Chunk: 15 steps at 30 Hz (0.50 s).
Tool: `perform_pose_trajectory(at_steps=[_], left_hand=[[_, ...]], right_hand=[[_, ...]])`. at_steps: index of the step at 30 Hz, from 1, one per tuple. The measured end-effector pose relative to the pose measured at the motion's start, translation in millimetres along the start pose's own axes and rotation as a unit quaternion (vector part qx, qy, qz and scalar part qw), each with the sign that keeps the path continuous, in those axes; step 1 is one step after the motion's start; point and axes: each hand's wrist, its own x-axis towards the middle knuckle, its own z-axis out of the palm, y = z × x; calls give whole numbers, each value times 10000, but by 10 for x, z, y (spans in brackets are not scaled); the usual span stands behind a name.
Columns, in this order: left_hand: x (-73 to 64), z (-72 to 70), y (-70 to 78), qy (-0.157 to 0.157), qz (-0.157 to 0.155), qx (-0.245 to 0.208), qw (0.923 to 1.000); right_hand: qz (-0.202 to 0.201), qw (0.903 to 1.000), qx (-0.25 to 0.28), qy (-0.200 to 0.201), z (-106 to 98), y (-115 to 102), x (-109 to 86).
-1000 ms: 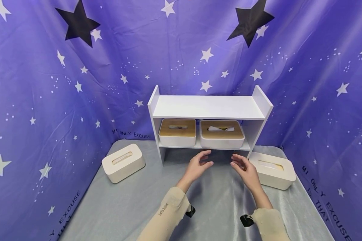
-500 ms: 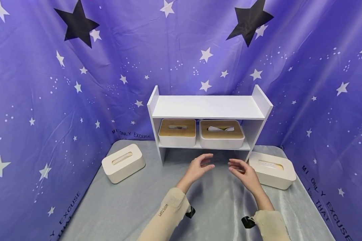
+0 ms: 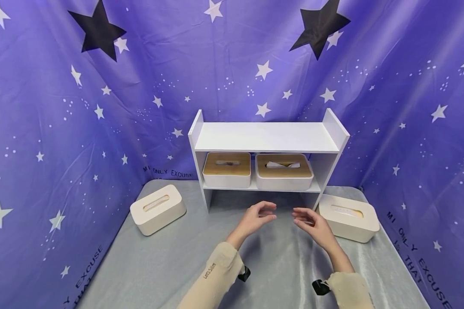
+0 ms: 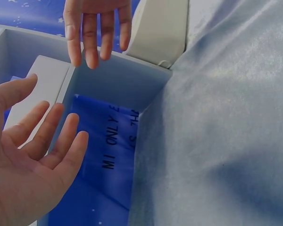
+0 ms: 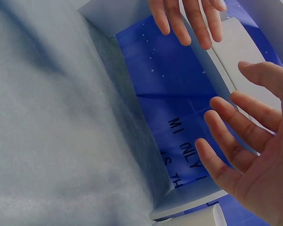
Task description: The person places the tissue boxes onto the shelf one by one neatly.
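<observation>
My left hand (image 3: 254, 217) hovers in front of the white shelf (image 3: 267, 136), fingers relaxed and holding nothing. Facing it, with a gap between them, my right hand (image 3: 313, 225) is likewise without anything in its fingers. On the shelf's middle board stand two white tissue boxes with wooden lids: the left one (image 3: 227, 180) has an oval slot, and the right one (image 3: 284, 183) shows white tissue in its slot. Both wrist views show relaxed, slightly bent fingers, apart from the shelf and boxes as far as I can tell.
A cream tissue box (image 3: 158, 209) lies angled on the grey cloth (image 3: 147, 266) left of the shelf. Another cream tissue box (image 3: 349, 218) stands at the right, beside the shelf's right leg. A purple star-patterned curtain (image 3: 232, 64) surrounds the table.
Both hands have drawn back slightly from the shelf toward me. The left hand has also shifted a little to the right. The boxes and shelf have stayed put.
</observation>
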Motion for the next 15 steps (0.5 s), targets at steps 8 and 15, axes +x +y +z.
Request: perform_pose_trajectory(at_steps=[8,15], left_hand=[[5,8,-25,-123,-25,36,9999],[8,33,-63,-202,36,102,9997]], right_hand=[[-1,10000,-32,29,-48,62,-39],[10,9999,-155,62,-107,86,-73]])
